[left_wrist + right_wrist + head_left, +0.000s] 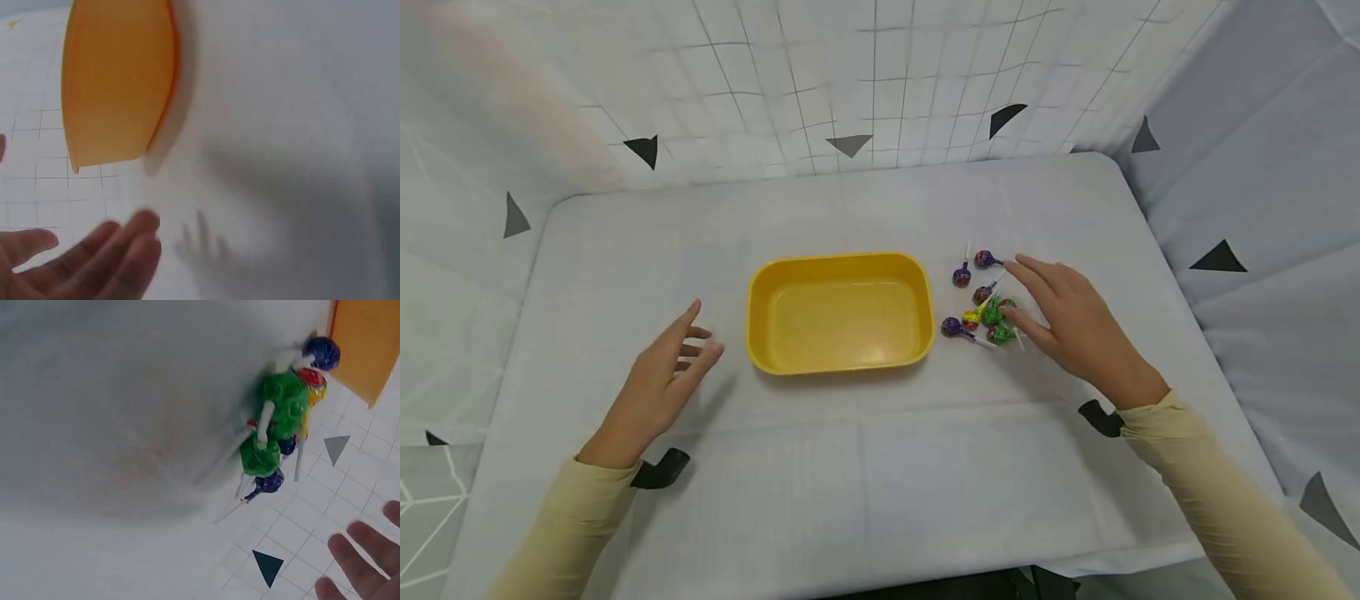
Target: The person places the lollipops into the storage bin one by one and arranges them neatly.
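Several wrapped lollipops lie in a loose cluster on the white table, right of a yellow tray (pixel 841 362). Among them are a purple lollipop (pixel 952 327), a green lollipop (pixel 997 334) and a yellow lollipop (pixel 971 319). My right hand (pixel 1069 321) hovers over the cluster's right side, its fingers spread and holding nothing. In the right wrist view its fingers (pixel 359 562) stand apart from the green wrappers. Left of the tray, my left hand (pixel 658 379) is held above the table with relaxed fingers and nothing in it.
A white cloth covers the table (pixel 820 475). Behind it rises a white sheet (pixel 820 75) with grid lines and dark triangles; grey-white sheets stand at both sides. Each wrist wears a black mount (pixel 660 469). Something dark shows below the table's front edge.
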Demonstrator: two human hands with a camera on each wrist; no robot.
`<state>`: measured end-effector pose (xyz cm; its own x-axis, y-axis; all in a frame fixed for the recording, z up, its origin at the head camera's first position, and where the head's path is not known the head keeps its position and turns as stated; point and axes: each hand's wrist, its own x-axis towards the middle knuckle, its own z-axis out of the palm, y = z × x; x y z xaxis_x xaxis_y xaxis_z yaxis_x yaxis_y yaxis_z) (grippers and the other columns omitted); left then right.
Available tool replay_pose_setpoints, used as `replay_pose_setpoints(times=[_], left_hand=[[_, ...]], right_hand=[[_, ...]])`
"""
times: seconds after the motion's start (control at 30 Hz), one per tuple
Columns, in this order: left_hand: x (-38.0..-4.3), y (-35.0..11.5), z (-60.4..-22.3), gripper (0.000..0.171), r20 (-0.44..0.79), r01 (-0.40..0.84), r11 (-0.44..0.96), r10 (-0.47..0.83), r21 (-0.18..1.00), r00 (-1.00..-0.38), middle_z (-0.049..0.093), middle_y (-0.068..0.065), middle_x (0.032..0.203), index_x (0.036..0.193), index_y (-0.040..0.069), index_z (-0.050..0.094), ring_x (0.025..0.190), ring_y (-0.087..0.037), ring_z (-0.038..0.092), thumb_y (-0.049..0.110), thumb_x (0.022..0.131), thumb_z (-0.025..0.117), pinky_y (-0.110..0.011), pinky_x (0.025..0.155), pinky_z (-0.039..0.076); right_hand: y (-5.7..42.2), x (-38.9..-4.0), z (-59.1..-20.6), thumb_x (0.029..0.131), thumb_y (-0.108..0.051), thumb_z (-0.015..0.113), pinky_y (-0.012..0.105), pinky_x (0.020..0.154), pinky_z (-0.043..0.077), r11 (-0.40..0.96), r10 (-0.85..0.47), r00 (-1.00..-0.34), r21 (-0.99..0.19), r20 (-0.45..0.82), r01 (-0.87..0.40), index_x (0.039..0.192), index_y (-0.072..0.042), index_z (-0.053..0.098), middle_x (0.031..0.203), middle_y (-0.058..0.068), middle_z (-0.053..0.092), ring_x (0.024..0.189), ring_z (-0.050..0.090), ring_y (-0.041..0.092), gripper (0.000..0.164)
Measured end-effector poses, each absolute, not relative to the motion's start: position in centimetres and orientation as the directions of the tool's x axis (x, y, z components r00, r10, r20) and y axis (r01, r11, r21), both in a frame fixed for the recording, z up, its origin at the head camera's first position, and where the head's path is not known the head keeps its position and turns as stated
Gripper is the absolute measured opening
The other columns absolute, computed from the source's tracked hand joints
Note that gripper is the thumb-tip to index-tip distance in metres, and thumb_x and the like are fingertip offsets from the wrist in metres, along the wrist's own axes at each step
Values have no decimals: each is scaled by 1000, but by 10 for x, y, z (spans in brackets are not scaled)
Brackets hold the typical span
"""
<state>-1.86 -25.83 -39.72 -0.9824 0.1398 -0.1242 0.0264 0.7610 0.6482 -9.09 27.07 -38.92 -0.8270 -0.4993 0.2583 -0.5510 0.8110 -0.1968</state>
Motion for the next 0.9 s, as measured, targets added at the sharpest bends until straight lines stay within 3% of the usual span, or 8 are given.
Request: replay_pose_setpoints(times=[0.13,0.2,0.37,0.5,0.7,0.9], left_hand=[[-31,-257,-403,68,-143,-6,681,145,732,-979,64,-13,127,166,21,23,94,-26,76,45,108,50,-27,82,62],[-36,-255,-405,66,-148,-19,636,150,772,-978,66,-14,121,165,18,28,89,-25,76,42,108,52,-21,77,61],[-45,-248,-410,63,-165,-46,511,189,858,-968,67,-22,108,163,13,32,81,-25,74,37,109,54,-27,73,64],[-48,-244,-415,62,-169,-59,448,211,892,-963,65,-21,105,161,10,35,77,-24,74,33,108,56,-30,72,65],[-49,-238,-418,60,-192,-91,398,222,913,-956,65,-15,101,160,11,38,76,-23,73,28,107,59,-32,73,65],[-49,-236,-420,59,-218,-131,360,214,924,-952,67,-19,104,159,9,40,77,-22,74,27,106,61,-33,74,66]], right_hand=[[268,-110,-388,91,-14,80,57,101,54,798,-513,-815,-200,270,-569,144,-8,58,138,18,63,122,63,39,58],[267,-122,-388,91,-11,80,54,96,58,798,-522,-820,-206,236,-567,139,-7,61,134,16,66,119,66,36,52],[263,-152,-390,93,-10,78,52,100,58,821,-529,-846,-214,66,-530,135,-9,64,133,13,67,122,65,32,44],[260,-173,-393,94,-9,76,51,106,55,836,-525,-849,-219,-50,-504,133,-10,66,135,10,66,125,64,31,40],[257,-192,-398,91,-7,79,50,105,56,841,-526,-840,-231,-136,-489,132,-6,69,132,12,69,121,67,31,42],[254,-202,-402,91,-6,79,50,103,57,855,-501,-844,-258,-193,-449,129,-4,71,128,15,72,118,68,32,39]])
